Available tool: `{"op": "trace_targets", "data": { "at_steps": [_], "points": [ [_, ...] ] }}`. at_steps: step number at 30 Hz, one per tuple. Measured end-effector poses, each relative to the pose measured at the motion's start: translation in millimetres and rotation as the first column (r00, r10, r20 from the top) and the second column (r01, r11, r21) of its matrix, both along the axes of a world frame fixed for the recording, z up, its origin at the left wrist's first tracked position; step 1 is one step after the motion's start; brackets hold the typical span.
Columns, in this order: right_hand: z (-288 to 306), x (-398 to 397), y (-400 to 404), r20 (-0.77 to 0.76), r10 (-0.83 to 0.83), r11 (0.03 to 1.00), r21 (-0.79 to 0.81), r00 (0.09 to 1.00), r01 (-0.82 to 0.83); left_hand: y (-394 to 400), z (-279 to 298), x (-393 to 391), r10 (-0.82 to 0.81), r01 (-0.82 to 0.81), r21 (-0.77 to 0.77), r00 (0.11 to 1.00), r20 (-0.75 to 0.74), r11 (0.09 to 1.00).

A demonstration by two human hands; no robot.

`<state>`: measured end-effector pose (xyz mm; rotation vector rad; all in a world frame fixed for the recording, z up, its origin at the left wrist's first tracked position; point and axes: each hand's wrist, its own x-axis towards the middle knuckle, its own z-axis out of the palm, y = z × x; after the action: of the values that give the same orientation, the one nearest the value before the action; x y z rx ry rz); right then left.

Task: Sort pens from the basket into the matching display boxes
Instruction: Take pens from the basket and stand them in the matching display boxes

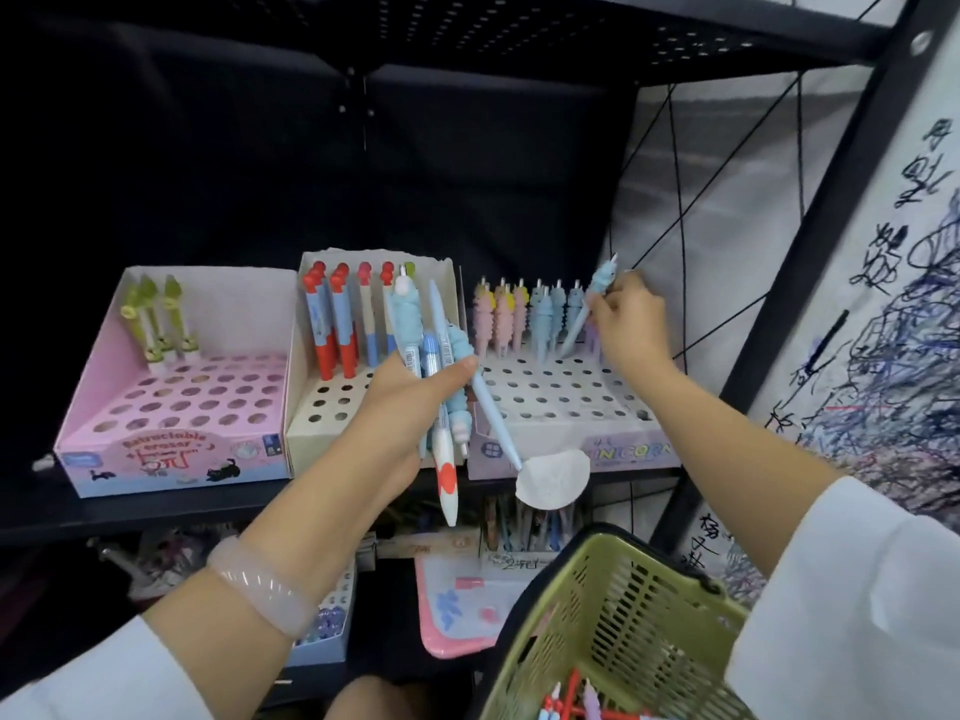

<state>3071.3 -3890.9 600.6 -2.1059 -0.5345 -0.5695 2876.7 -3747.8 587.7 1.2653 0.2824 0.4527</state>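
Blue squishy-topped unicorn pen (589, 304), light and stiff-barrelled, pinched mid-barrel by right hand (631, 324); left hand (410, 402) clutches spare pen bundle (441, 387).

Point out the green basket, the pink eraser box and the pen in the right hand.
green basket (631, 623): head view, mesh side wall.
pink eraser box (104, 379): head view, left wall.
blue pen (602, 277): head view, ribbed top above right hand (631, 324).
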Motion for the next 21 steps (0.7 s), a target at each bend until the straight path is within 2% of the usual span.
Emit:
{"op": "trace_targets", "data": {
  "at_steps": [2, 7, 10, 13, 17, 19, 21],
  "points": [
    [6.0, 2.7, 4.2, 0.007, 0.004, 0.998, -0.062, 1.0, -0.003, 3.1, -1.4, 1.4, -0.021, 0.021, 0.02, 1.0, -0.001, 1.0],
    [12.2, 7.0, 11.3, 0.009, -0.013, 0.937, -0.349, 1.0, 0.015, 7.6, -1.5, 5.0, -0.032, 0.032, -0.005, 0.999, 0.017, 0.999],
    [9.8, 10.9, 14.7, -0.037, -0.03, 0.933, -0.361, 0.999, 0.014, 9.2, -0.9, 6.7, -0.037, 0.037, -0.026, 0.999, 0.025, 0.999],
    [7.7, 17.5, 18.0, -0.176, -0.016, 0.933, -0.355, 0.984, -0.048, 7.3, -1.3, 5.5, -0.05, 0.051, -0.037, 0.998, 0.033, 0.998],
    [-6.3, 14.6, 18.9, -0.229, -0.04, 0.859, -0.504, 0.972, -0.083, 8.6, -1.4, 3.2, -0.029, 0.031, -0.064, 0.999, 0.03, 0.997],
    [-6.3, 9.6, 15.5, -0.193, -0.06, 0.888, -0.459, 0.979, -0.036, 9.4, -0.2, 2.2, -0.023, 0.025, -0.056, 0.999, 0.032, 0.998],
    [-0.1, -3.2, 14.9, -0.067, -0.067, 0.949, -0.312, 0.996, 0.042, 9.2, 0.6, 1.9, -0.012, 0.014, -0.04, 1.0, 0.028, 0.999]
  ]
}}
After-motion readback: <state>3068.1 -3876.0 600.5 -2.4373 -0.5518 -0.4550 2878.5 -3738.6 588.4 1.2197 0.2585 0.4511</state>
